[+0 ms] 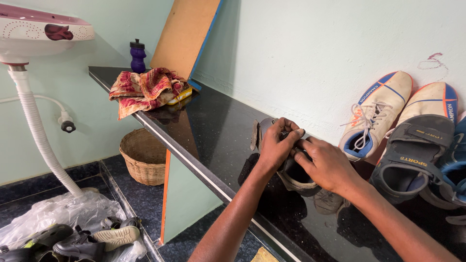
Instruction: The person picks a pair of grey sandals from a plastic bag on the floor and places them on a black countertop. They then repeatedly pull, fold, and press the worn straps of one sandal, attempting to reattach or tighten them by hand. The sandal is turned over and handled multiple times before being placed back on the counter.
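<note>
Head cam, looking down at a black counter (204, 131) that runs along a pale green wall (310, 48).

Both hands are on a dark shoe (291, 172) sitting on the counter, about the middle of the shot, right up near the wall. The left hand (277, 145) comes over the top of it, fingers curled and clamped on the upper part. The right hand (326, 165) sits just to the right, fingers bent and pressed together against the shoe's opening, touching the left hand's fingertips. Can't tell exactly which bit the fingers are pinching, the hands cover most of it. The shoe's sole edge (254, 134) sticks out to the left of the left hand.

To the right, leaning on the wall, there's a white sneaker (376, 114) with blue and orange trim and white laces, a second one (434, 99) beside it, and a grey sandal (412, 157) propped in front of those. A blue shoe (456, 170) peeks in at the right edge.

Far end of the counter: a red patterned cloth (143, 90) bunched up, a purple bottle (138, 56) behind it, and a brown board (187, 34) tilted against the wall.

Down on the floor at left, a wicker basket (143, 155) sits by the counter's base, a white ribbed hose (39, 136) drops from a washbasin (41, 34), and some dark shoes (77, 240) lie on a plastic bag (58, 211) in the near left corner.
</note>
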